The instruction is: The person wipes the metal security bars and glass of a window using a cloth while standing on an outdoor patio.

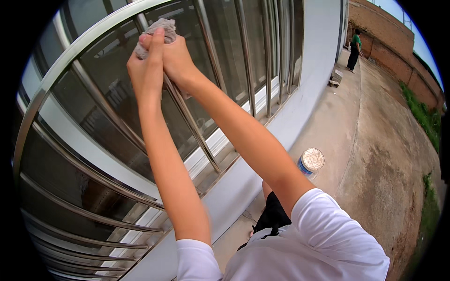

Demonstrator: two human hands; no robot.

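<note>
A crumpled grey cloth (162, 26) is wrapped round an upright metal bar (190, 119) of a window grille, high up on it. My left hand (146, 70) closes on the cloth from the left side. From the right, my right hand (176, 60) grips the same cloth, its fingers folded round the bar. The two hands press against each other, with the thumbs near the top. Part of the cloth also shows below my right hand. Both bare forearms reach up to the grille.
Behind the bars are dark window panes (112, 70) in a white frame. A bucket (312, 160) with pale, frothy-looking contents stands on the concrete ground (375, 126) to the right. Farther off, a person (355, 51) in a green top stands by a brick wall (382, 28).
</note>
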